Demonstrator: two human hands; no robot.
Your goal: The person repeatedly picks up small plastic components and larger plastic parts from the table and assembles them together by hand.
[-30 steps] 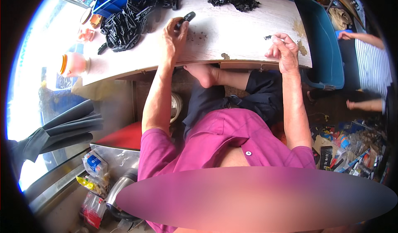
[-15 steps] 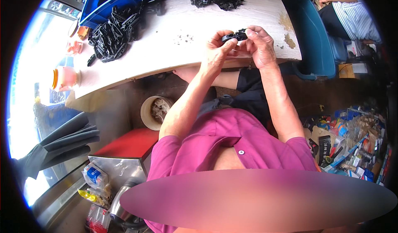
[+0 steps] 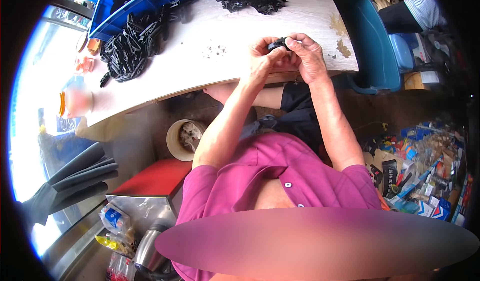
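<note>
Between my two hands, just above the table's near edge, is a small black plastic part [image 3: 276, 44]. My left hand [image 3: 263, 56] pinches its left end between thumb and fingers. The fingers of my right hand [image 3: 307, 55] are closed on its right end and cover much of it. A pile of long black plastic pieces [image 3: 131, 51] lies on the table [image 3: 190, 56] to the left. Farther back, a heap of small black parts [image 3: 252, 1] lies in front of a blue bin.
Blue bins [image 3: 137, 10] line the table's far side. A teal tub [image 3: 375, 46] stands at its right end. Below are a bucket [image 3: 175, 140], a red-topped box [image 3: 152, 176] and a steel kettle [image 3: 150, 246]. Another person [image 3: 422, 11] is at the far right.
My right-hand fingers have come in closer to the left hand and now cover more of the black part. The whole view has shifted slightly.
</note>
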